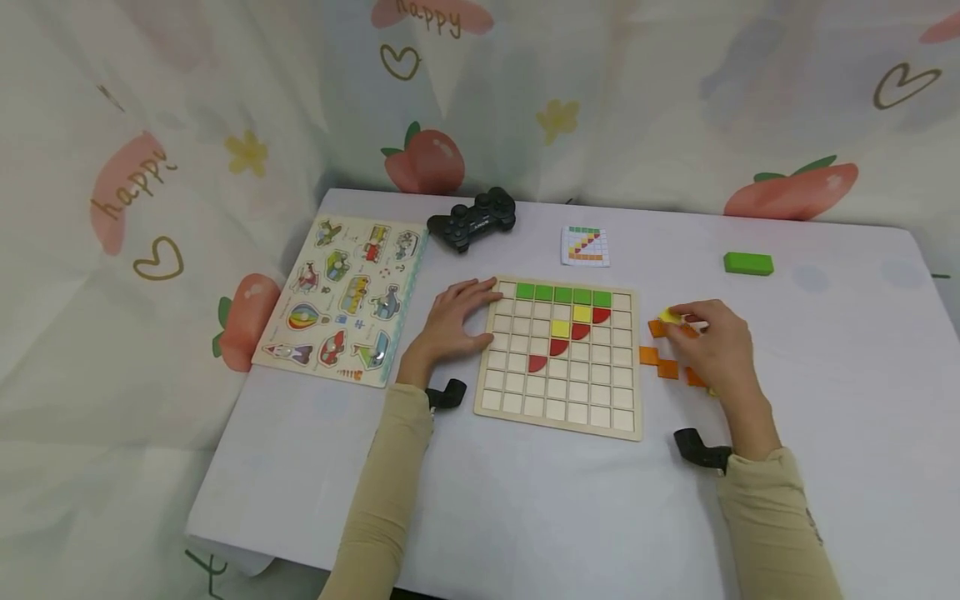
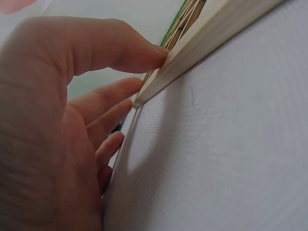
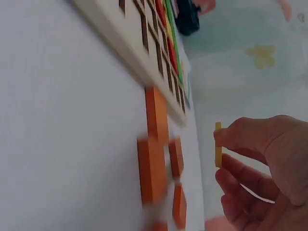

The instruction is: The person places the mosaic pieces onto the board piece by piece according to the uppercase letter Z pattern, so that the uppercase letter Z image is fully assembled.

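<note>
A square wooden grid board point(image 1: 558, 423) lies mid-table, with a row of green tiles point(image 1: 562, 295) near its top edge. Below that row, two yellow tiles point(image 1: 560, 328) and several red quarter-round tiles point(image 1: 537, 363) run in a diagonal. My left hand point(image 1: 453, 321) touches the board's left edge with thumb and fingertips, fingers fairly straight. Right of the board, my right hand point(image 1: 716, 346) pinches a yellow tile point(image 3: 218, 144) between thumb and fingers, raised above the table. Beneath and beside it lie several orange square tiles point(image 1: 667, 369), partly hidden by the hand.
A small pattern card point(image 1: 586, 247) lies behind the board. At the back left are a black game controller point(image 1: 474, 219) and a picture puzzle board point(image 1: 341, 300) with vehicle pieces. A green block point(image 1: 748, 263) sits at the back right. Patterned curtains hang behind the table.
</note>
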`<state>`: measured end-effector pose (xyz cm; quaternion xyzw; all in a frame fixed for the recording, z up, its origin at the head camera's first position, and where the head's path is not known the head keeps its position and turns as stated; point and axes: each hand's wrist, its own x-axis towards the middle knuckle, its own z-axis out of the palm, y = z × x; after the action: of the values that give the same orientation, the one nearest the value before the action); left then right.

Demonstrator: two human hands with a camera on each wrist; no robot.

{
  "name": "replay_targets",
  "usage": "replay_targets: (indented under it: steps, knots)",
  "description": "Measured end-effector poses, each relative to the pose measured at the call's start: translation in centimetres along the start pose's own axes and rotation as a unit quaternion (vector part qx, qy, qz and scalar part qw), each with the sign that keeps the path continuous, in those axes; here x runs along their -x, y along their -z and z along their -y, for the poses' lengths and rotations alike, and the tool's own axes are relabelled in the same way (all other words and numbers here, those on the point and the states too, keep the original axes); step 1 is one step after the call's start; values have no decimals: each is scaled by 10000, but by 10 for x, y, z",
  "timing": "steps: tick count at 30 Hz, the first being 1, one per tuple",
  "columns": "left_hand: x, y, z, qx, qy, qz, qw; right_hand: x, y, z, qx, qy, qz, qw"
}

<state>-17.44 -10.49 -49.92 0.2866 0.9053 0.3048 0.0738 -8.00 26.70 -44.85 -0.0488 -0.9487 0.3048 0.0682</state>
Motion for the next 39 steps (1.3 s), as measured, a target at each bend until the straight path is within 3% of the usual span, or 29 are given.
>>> replay_targets:
  steps: [2,5,8,13,22,25,28,33,36,39]
  knots:
    - [0,0,-1,-3,11,6,10000,-2,-13,18,-230,663,25,9975]
    - [-1,1,-2,16,16,13,10000,-4,-34,45,-448,1584,327,9858]
    - [-2,0,-3,40,-10,19,10000,-4,-54,67,-445,2152,774,9725]
    - [-5,-3,-2,-33,-90,15,10000,-2,-73,89,-105,2341,1340,9629]
    - [-8,-3,-4,-14,-72,100,9999,-1,-74,91,398,2425,1500,9577]
    - [-7,-2,-4,4,-56,103,9999,-1,-70,89,330,2298,1473,9615]
    - [-6,-1,-2,-23,-18,90,10000,2,-60,80,155,1997,1214,9722]
    - [-5,-1,2,-16,26,71,10000,18,-23,42,81,1340,578,9893]
    - [-4,-2,4,-7,6,65,10000,31,6,14,297,833,612,9942]
    - [-3,-3,5,-23,-16,76,10000,45,28,-12,596,305,982,9929]
